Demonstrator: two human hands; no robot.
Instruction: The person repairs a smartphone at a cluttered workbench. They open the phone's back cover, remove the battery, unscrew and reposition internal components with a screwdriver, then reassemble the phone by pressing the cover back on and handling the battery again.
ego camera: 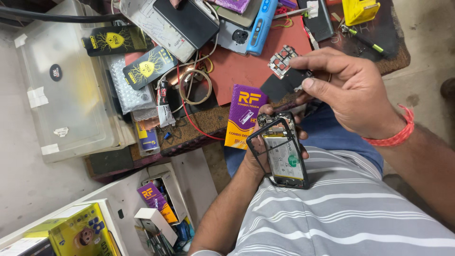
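While your left hand [265, 159] cups the opened phone [283, 150] from beneath, fingers curled up around its edges, the handset rests face down over your lap, just in front of your striped shirt [350, 208]. Its back is off, so the pale battery [286, 159] and the small circuit parts at its top end show inside the dark frame. Your right hand [353, 92] is raised just above and beyond it, thumb and forefinger pinched shut on a small black part [287, 80] with a silvery metal shield at its far end; the other fingers are loosely bent. A red thread band [395, 135] circles that wrist.

Just beside the phone, leaning over the bench edge, stands a flat purple packet [245, 116] with orange and yellow lettering. Behind it lies a red work mat [246, 66], with a blue pen-shaped tool [260, 23] and a dark phone [192, 21] further back. Two black packets with yellow tree-like emblems [149, 66] lie to the left, near coiled wires [192, 87] and a small tube [165, 106].

Further left sits a large clear plastic box [66, 85], lid on, taped at the corners; you cannot make out its contents. Below the bench, a white open box [168, 189] holds another purple packet standing on end, and near it is a yellow-green carton [83, 232] with a cartoon figure. A yellow object [360, 10] sits at the far right corner.
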